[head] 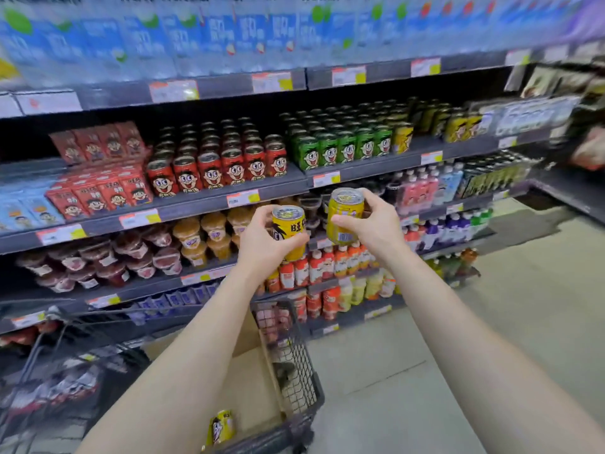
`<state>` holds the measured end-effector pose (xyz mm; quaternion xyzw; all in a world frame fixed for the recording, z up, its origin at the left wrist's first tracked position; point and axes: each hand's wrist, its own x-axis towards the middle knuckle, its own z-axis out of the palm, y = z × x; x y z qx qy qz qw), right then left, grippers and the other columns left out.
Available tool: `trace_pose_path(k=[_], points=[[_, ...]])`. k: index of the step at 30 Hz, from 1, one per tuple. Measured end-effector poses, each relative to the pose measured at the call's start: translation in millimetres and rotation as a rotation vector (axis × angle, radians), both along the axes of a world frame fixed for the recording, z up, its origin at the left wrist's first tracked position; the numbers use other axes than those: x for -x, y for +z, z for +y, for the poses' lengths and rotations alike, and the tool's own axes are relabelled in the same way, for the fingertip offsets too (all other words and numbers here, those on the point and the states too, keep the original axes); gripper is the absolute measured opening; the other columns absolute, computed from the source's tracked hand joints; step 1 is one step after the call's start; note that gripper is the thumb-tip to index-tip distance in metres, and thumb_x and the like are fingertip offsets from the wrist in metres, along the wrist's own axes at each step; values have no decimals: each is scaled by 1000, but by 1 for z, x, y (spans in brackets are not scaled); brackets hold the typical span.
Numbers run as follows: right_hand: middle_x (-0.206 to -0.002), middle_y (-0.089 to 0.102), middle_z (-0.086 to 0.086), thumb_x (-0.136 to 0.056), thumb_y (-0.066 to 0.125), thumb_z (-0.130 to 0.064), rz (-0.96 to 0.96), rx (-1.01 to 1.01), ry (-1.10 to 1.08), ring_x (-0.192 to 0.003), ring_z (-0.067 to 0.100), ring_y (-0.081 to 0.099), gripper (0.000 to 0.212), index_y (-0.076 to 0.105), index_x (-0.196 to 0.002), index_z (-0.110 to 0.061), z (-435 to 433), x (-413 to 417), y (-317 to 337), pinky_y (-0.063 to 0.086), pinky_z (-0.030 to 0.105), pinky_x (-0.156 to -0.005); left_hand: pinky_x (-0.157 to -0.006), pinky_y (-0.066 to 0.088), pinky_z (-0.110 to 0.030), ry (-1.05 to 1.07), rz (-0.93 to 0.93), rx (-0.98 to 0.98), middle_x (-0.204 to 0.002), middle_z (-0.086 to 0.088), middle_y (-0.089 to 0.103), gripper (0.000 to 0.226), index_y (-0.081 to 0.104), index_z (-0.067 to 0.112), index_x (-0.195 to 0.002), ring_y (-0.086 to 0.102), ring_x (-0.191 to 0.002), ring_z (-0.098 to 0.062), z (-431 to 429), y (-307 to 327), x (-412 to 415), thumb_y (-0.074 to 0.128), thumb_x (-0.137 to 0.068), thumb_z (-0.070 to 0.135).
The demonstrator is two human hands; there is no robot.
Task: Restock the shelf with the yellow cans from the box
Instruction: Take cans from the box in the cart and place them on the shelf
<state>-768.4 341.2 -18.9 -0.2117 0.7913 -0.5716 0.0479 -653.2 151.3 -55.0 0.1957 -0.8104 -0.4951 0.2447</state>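
My left hand [262, 244] grips a yellow can [289, 229] with a cartoon face, held upright in front of the shelves. My right hand [373, 224] holds a second yellow can [343, 216], tilted a little, barcode toward me. Both cans are raised side by side in the air. The shelf's yellow cans [404, 137] stand at the right end of the green-can row, on the second shelf [402, 157]. Below my arms is an open cardboard box [252, 388] in a cart, with another yellow can [222, 427] lying in it.
Red cans [216, 172] and green cans [343, 145] fill the same shelf level. Jelly cups [147, 253] and bottled drinks [327, 267] sit on lower shelves. The black wire cart [294, 362] stands against the shelving. Grey floor [491, 322] lies to the right.
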Motion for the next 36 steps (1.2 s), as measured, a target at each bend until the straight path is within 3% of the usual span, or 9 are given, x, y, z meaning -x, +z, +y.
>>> trace_pose_path(k=[2, 8, 14, 17, 20, 25, 29, 33, 36], points=[[-99, 71, -16, -74, 86, -33, 12, -5, 5, -88, 2, 67, 42, 61, -107, -41, 31, 16, 12, 58, 34, -83, -77, 47, -13, 14, 3, -11, -108, 27, 58, 67, 49, 40, -123, 61, -102, 2, 33, 7, 19, 93, -72, 39], [-108, 70, -11, -77, 85, -30, 40, -26, 10, -97, 8, 66, 56, 61, -128, -29, 110, 68, 32, 57, 31, -82, -75, 45, -12, -4, 17, -11, -114, 19, 63, 74, 53, 35, -133, 61, -105, 1, 109, 30, 77, 93, -71, 44], [-123, 66, -8, -71, 88, -36, -9, 12, -68, -110, 11, 61, 80, 53, -142, -27, 151, 131, 40, 56, 33, -91, -84, 59, -27, -30, 11, 16, -115, 13, 70, 78, 53, 36, -132, 69, -103, -7, 140, 48, 143, 93, -66, 51], [-129, 63, -5, -75, 87, -32, -17, 30, -100, -114, 12, 57, 81, 50, -147, -25, 162, 167, 40, 54, 35, -93, -75, 53, -15, -46, 5, 37, -113, 15, 68, 73, 53, 35, -129, 66, -100, -2, 149, 54, 180, 93, -70, 47], [-126, 63, -3, -77, 86, -29, -3, 24, -110, -110, 14, 60, 81, 48, -148, -23, 170, 215, 34, 55, 28, -78, -70, 49, -11, -69, 10, 37, -110, 17, 66, 70, 50, 35, -128, 63, -95, 5, 157, 53, 229, 93, -72, 41], [-118, 69, -2, -74, 87, -29, 29, -36, -87, -104, 15, 66, 66, 60, -134, -23, 163, 310, 28, 59, 40, -89, -72, 48, -8, -64, 42, 23, -109, 21, 64, 71, 50, 36, -127, 62, -98, 7, 155, 47, 322, 94, -71, 41], [-107, 71, -5, -74, 87, -21, 22, -20, -48, -99, 14, 68, 48, 63, -115, -25, 154, 376, 31, 58, 37, -87, -73, 50, -13, -21, 64, 0, -105, 20, 69, 69, 55, 35, -126, 66, -92, 5, 151, 49, 392, 95, -69, 41], [-107, 71, -5, -74, 87, -24, 37, -37, -30, -98, 15, 68, 50, 64, -118, -28, 148, 435, 32, 58, 41, -89, -67, 49, -7, -3, 59, 15, -101, 20, 68, 67, 56, 37, -123, 64, -84, 15, 146, 52, 442, 95, -69, 39], [-100, 72, -11, -76, 86, -24, 45, -40, -18, -95, 14, 69, 36, 63, -97, -41, 145, 471, 32, 59, 42, -85, -73, 52, -11, 25, 55, 30, -104, 20, 68, 69, 56, 40, -123, 66, -92, 7, 143, 51, 470, 96, -66, 42]])
